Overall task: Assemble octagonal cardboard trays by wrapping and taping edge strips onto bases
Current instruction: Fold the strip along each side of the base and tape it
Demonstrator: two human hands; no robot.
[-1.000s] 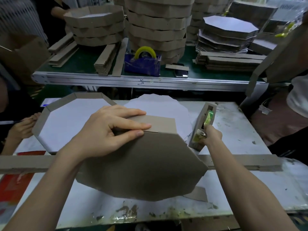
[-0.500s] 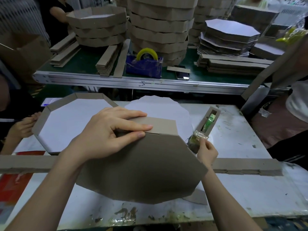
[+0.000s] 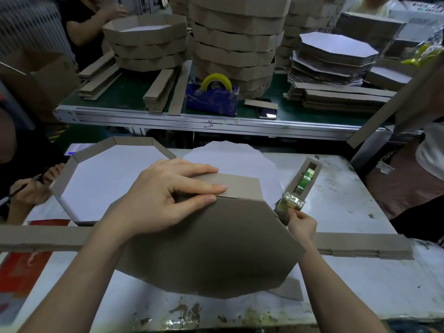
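1. The left hand lies on the top edge of the brown octagonal base, which stands tilted on the table. Its fingers are nearly straight and press one panel of the edge strip down against that edge, with the thumb at the seam. It grasps nothing; it only presses.
2. The rest of the strip runs flat along the table to both sides, behind the base.
3. The right hand is just beside the base's right corner. Its fingertips pinch the tape end at the mouth of the cardboard tape dispenser.
4. The step in hand appears to be drawing a length of tape to fix this first panel. To do it well, the pull should probably be straight and steady, so the tape does not twist or stick to itself.
5. The left hand should keep the panel's fold line flush with the base's edge until the tape is on; a gap at the seam would likely throw off every later panel.
6. The tape is best laid across the seam, half on the strip and half on the base, then rubbed flat.
7. A finished tray lies on the left, near enough to serve as a guide for how square the wall should stand.
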